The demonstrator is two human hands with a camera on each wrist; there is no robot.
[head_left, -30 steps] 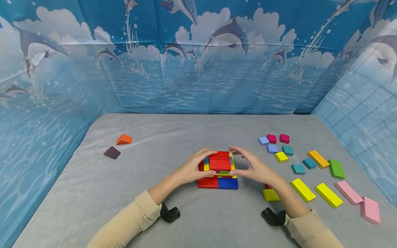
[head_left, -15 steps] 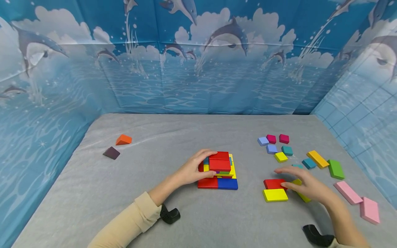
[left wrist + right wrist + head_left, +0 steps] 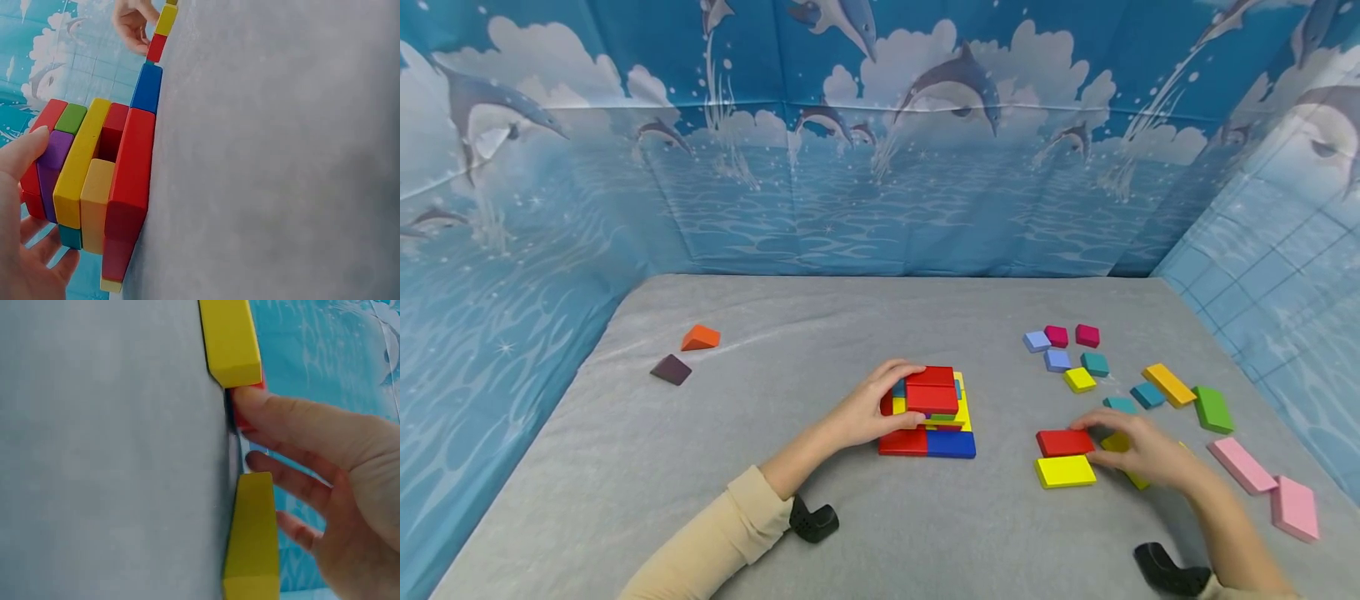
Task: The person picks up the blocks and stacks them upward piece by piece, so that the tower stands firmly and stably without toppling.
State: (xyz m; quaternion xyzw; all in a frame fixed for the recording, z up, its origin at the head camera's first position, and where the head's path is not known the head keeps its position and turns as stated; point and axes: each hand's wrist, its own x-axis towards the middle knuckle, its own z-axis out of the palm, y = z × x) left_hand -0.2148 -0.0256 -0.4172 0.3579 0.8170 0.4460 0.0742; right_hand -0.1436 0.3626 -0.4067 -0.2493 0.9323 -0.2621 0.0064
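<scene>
A layered stack of coloured wooden blocks (image 3: 951,444) stands mid-table, two red blocks (image 3: 931,398) on top. My left hand (image 3: 868,404) grips the stack's upper layers from the left. In the left wrist view the thumb lies against the purple block (image 3: 55,159) and the red one by it, with the fingers round the other side. Off to the right, my right hand (image 3: 1138,450) pinches the right end of a flat red block (image 3: 1060,443) between thumb and fingers. A yellow block (image 3: 1066,472) lies close in front of it. Another yellow block (image 3: 251,544) is partly under the right hand.
Right of the right hand lie pink blocks (image 3: 1295,508), a green block (image 3: 1213,410) and an orange block (image 3: 1170,385). Several small blue, crimson, teal and yellow pieces (image 3: 1079,380) lie farther back. At left are an orange wedge (image 3: 701,337) and a dark block (image 3: 671,370).
My right hand has left the stack, moved right over the loose blocks, and now pinches the red block. The left hand has stayed on the stack.
</scene>
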